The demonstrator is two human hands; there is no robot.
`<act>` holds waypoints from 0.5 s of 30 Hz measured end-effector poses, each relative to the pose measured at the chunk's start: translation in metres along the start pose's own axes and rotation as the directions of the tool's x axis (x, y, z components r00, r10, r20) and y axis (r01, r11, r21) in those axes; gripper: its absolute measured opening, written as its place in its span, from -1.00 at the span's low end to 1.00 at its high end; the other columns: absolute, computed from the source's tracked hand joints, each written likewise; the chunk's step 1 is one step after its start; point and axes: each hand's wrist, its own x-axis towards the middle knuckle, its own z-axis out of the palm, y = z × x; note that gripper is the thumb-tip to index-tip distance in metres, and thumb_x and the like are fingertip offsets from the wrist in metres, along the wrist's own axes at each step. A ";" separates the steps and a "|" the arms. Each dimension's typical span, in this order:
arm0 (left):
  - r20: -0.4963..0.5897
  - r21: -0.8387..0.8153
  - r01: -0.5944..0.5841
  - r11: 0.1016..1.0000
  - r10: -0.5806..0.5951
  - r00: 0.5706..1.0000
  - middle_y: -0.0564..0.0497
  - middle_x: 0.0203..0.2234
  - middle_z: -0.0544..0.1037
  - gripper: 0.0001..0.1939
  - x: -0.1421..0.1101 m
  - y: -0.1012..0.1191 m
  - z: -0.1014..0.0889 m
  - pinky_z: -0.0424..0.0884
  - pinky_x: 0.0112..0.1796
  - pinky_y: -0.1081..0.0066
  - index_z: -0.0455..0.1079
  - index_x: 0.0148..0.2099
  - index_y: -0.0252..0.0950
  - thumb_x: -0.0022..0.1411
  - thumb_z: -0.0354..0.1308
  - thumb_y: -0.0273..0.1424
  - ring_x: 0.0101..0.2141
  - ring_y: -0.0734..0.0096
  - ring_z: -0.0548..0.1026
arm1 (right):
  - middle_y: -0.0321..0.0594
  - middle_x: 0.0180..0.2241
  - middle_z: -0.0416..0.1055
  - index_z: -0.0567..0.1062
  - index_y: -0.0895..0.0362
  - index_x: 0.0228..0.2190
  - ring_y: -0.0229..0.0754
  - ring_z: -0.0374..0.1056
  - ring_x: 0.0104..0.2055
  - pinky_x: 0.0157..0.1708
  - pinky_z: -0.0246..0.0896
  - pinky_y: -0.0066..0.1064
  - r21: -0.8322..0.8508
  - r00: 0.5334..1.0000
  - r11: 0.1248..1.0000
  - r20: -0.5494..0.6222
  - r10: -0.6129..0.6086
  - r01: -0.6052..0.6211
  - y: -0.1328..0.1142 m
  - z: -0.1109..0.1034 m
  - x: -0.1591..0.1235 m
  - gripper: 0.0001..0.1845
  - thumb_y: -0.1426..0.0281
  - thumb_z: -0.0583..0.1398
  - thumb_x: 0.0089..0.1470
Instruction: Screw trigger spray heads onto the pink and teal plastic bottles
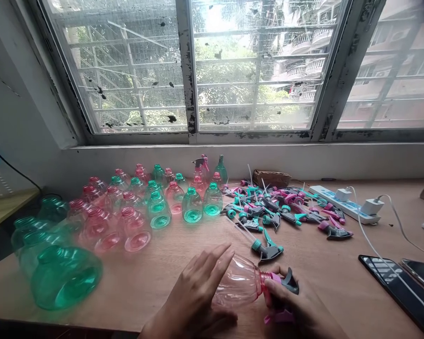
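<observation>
A clear pink spray bottle (240, 281) lies on its side on the wooden table (155, 268) near the front edge. My left hand (194, 294) rests on the bottle's body with fingers stretched over it. My right hand (289, 306) grips the pink and grey trigger spray head (284, 282) at the bottle's neck. A loose grey and teal spray head (266, 249) lies just beyond the bottle.
Several empty pink and green bottles (141, 207) stand at the left, with large green ones (61, 275) nearest. A heap of spray heads (286, 209) lies centre right. A power strip (346, 202) with chargers and two phones (399, 278) sit at the right.
</observation>
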 end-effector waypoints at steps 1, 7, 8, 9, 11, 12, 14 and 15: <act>-0.019 0.004 -0.020 1.000 0.020 1.000 -0.33 0.28 0.42 -0.06 0.003 0.001 0.000 0.46 0.14 0.00 0.11 0.39 -0.37 0.18 0.18 0.14 0.21 -0.12 0.44 | -0.34 -0.61 0.50 0.48 0.16 -0.44 -0.27 0.35 -0.57 -0.52 0.38 -0.43 -0.009 1.000 1.000 -0.005 -0.001 0.001 0.000 -0.001 0.001 -0.55 0.07 0.46 -0.06; -0.138 0.020 -0.086 0.996 0.088 0.986 -0.31 0.10 0.61 -0.11 0.012 0.000 -0.005 0.60 0.01 0.12 0.32 0.22 -0.42 0.13 0.18 0.21 0.06 -0.05 0.60 | -0.36 -0.64 0.50 0.46 0.14 -0.46 -0.30 0.33 -0.59 -0.52 0.33 -0.47 0.057 1.000 0.998 -0.025 -0.006 0.007 0.000 0.000 0.002 -0.56 0.07 0.45 -0.03; -0.140 0.017 -0.084 0.996 0.086 0.986 -0.30 0.09 0.62 -0.10 0.011 0.001 -0.005 0.62 -0.01 0.12 0.33 0.22 -0.41 0.11 0.19 0.22 0.05 -0.05 0.61 | -0.36 -0.64 0.50 0.46 0.14 -0.46 -0.31 0.33 -0.59 -0.53 0.31 -0.49 0.062 1.000 0.998 -0.026 -0.008 0.010 0.001 0.000 0.002 -0.56 0.08 0.45 -0.03; -0.147 0.014 -0.081 0.997 0.083 0.986 -0.28 0.10 0.62 -0.11 0.011 0.002 -0.004 0.63 -0.02 0.12 0.32 0.22 -0.40 0.11 0.19 0.21 0.05 -0.04 0.61 | -0.36 -0.64 0.51 0.46 0.15 -0.46 -0.31 0.34 -0.59 -0.54 0.30 -0.50 0.063 1.000 0.998 -0.023 -0.017 0.019 0.001 0.000 0.002 -0.56 0.08 0.45 -0.03; -0.160 0.003 -0.073 0.997 0.072 0.984 -0.25 0.11 0.62 -0.16 0.010 0.003 -0.002 0.62 0.00 0.13 0.31 0.22 -0.38 0.14 0.22 0.16 0.06 -0.03 0.61 | -0.35 -0.64 0.51 0.47 0.15 -0.46 -0.31 0.36 -0.60 -0.54 0.29 -0.50 0.062 0.999 0.997 -0.006 -0.035 0.035 0.001 -0.001 0.002 -0.57 0.08 0.44 -0.01; -0.165 -0.003 -0.067 0.998 0.065 0.984 -0.24 0.11 0.62 -0.19 0.010 0.004 -0.002 0.62 0.01 0.13 0.30 0.23 -0.37 0.15 0.23 0.13 0.07 -0.01 0.60 | -0.35 -0.64 0.51 0.47 0.15 -0.45 -0.30 0.37 -0.60 -0.54 0.30 -0.49 0.064 0.999 0.997 0.002 -0.039 0.039 0.002 -0.001 0.002 -0.58 0.09 0.44 0.00; -0.167 -0.015 -0.055 0.998 0.052 0.985 -0.21 0.12 0.62 -0.22 0.011 0.004 -0.001 0.60 0.03 0.15 0.29 0.23 -0.35 0.17 0.24 0.10 0.09 0.02 0.59 | -0.36 -0.64 0.52 0.46 0.14 -0.45 -0.30 0.37 -0.60 -0.54 0.31 -0.48 0.070 0.999 0.997 0.007 -0.038 0.037 0.002 -0.001 0.002 -0.58 0.09 0.43 0.01; -0.164 -0.022 -0.051 0.998 0.047 0.985 -0.20 0.12 0.61 -0.22 0.012 0.004 -0.001 0.60 0.04 0.16 0.29 0.23 -0.34 0.16 0.25 0.10 0.09 0.04 0.59 | -0.36 -0.64 0.52 0.46 0.14 -0.45 -0.30 0.36 -0.60 -0.54 0.32 -0.48 0.074 0.999 0.997 0.005 -0.031 0.031 0.003 -0.002 0.002 -0.58 0.09 0.44 0.00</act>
